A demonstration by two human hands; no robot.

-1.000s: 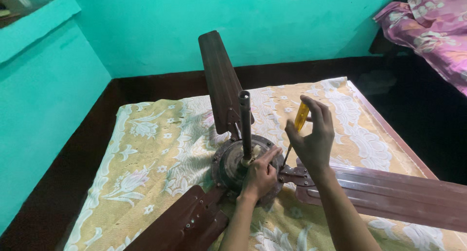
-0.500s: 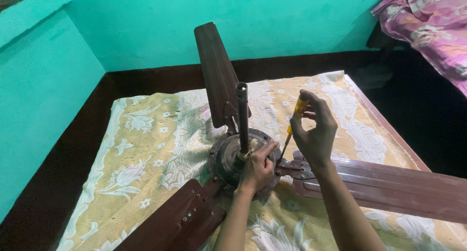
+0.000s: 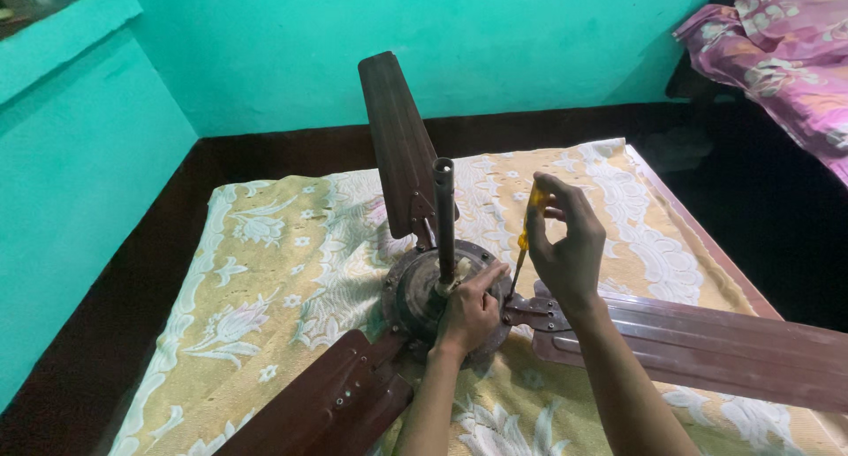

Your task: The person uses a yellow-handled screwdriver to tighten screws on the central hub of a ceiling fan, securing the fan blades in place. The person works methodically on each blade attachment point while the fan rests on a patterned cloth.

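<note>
at the middle of the frame our left hand (image 3: 473, 310) presses flat on the fan motor (image 3: 424, 292); just right of it, our right hand (image 3: 565, 244) grips a yellow screwdriver (image 3: 527, 235), tip down by the blade bracket (image 3: 534, 313).

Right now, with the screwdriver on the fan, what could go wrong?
1. The right hand holds the yellow screwdriver upright at the blade bracket, close to the left hand on the motor housing; a slip might strike those fingers.
2. The fan lies on a soft floral blanket, so it may rock under pressure.
3. A loosened screw could vanish in the patterned cloth.
</note>
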